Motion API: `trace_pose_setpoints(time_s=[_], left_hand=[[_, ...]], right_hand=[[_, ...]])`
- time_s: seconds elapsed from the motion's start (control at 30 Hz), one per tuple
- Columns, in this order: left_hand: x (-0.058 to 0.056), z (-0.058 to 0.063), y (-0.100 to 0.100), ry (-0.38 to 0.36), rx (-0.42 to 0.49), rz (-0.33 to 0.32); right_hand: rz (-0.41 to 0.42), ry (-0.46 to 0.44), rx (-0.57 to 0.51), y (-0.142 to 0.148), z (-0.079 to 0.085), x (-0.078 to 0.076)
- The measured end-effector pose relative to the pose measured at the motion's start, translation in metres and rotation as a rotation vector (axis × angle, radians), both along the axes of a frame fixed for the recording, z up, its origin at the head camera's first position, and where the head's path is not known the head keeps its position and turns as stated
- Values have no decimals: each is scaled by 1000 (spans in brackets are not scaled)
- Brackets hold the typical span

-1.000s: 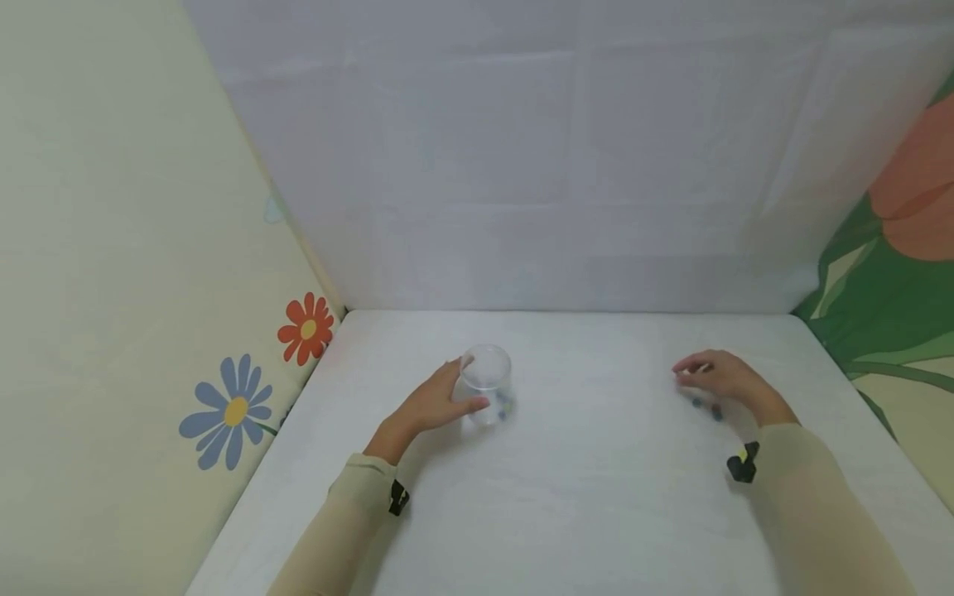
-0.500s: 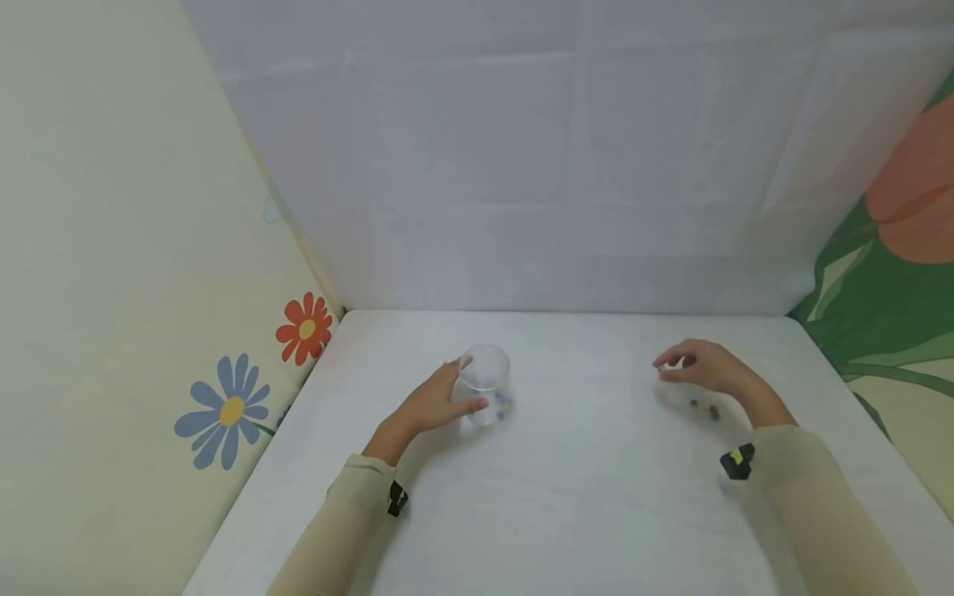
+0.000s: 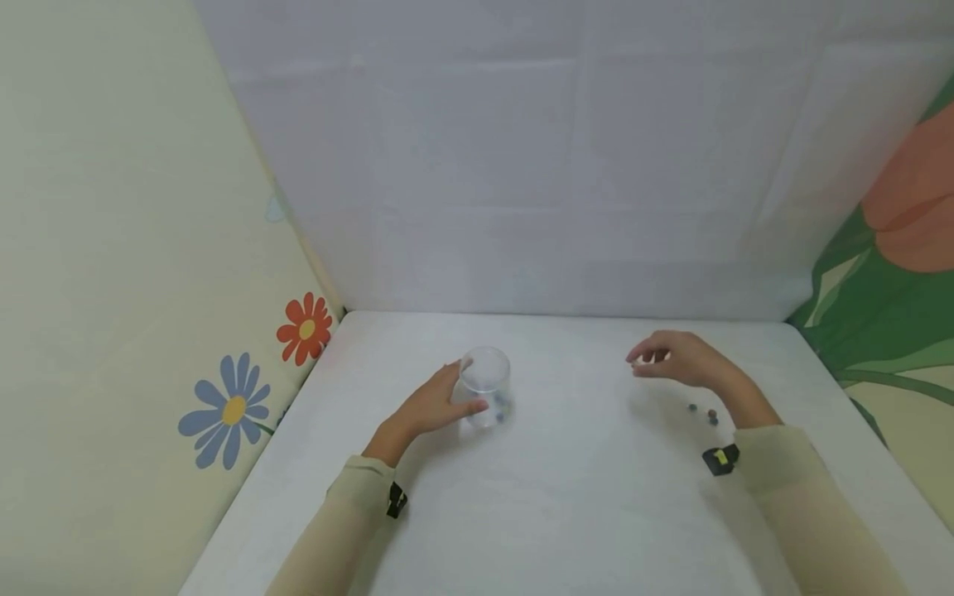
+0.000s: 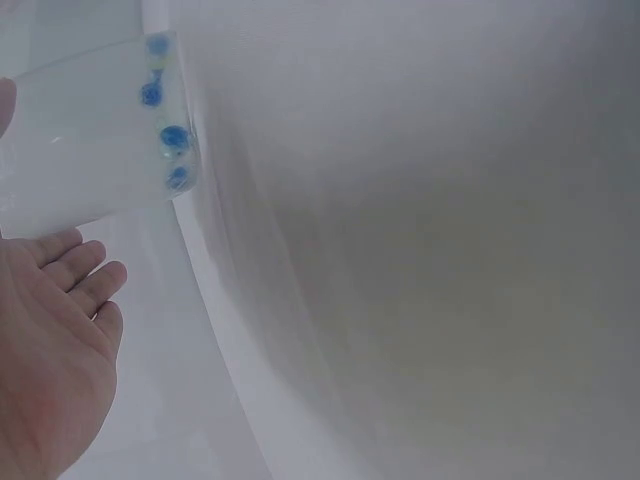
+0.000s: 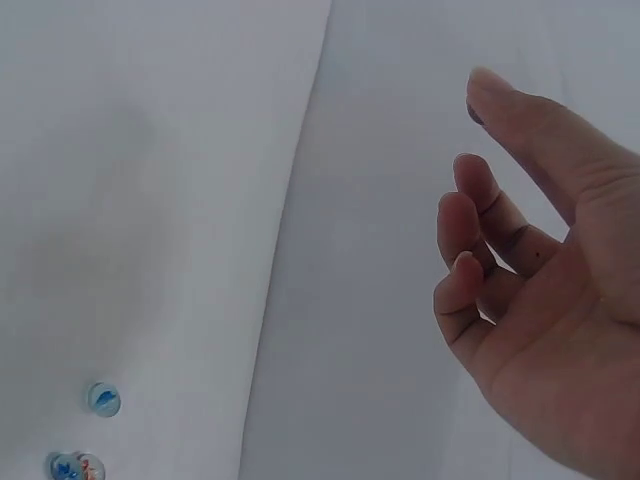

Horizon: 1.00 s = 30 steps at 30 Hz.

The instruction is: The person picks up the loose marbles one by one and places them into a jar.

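Note:
A clear plastic cup (image 3: 486,381) stands upright on the white table, with several blue-tinted marbles (image 4: 174,137) at its bottom. My left hand (image 3: 431,403) holds the cup from its left side, thumb across the front and fingers behind. Off to the right and above the tabletop, my right hand (image 3: 681,360) pinches a small marble between thumb and forefinger; the fingers mostly hide it. In the right wrist view, only a dark sliver shows under the thumb. Below that hand lie a blue glass marble (image 5: 104,398) and, close together, another blue one (image 5: 65,467) and an orange-patterned one (image 5: 91,468).
The white-covered table (image 3: 551,497) meets a white cloth backdrop (image 3: 566,165) at its far edge. Flower-printed panels stand at the left (image 3: 112,290) and at the right (image 3: 902,331). Both sleeved wrists carry small black cameras.
My right hand has lifted from beside the marbles and moved left toward the cup, pinching a marble. My left hand and the cup have stayed in place.

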<state>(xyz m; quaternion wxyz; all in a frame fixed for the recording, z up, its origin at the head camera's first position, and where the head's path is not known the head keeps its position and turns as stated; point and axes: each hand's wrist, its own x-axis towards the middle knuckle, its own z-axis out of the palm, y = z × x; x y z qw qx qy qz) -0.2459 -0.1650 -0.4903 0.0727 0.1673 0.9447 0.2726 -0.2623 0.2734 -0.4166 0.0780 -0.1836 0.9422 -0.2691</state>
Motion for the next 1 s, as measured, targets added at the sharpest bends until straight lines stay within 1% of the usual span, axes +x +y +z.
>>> trace_pose_setpoints(time_s=[0.23, 0.37, 0.63, 1.0], left_hand=[[-1, 0, -1, 1, -4, 3], [0, 0, -1, 4, 3, 5], [-1, -1, -3, 11, 4, 2], [-1, 0, -3, -11, 6, 5]], right_hand=[[33, 55, -1, -17, 14, 3], [57, 63, 1, -25, 21, 4], [107, 75, -20, -39, 24, 0], [186, 72, -68, -67, 34, -3]])
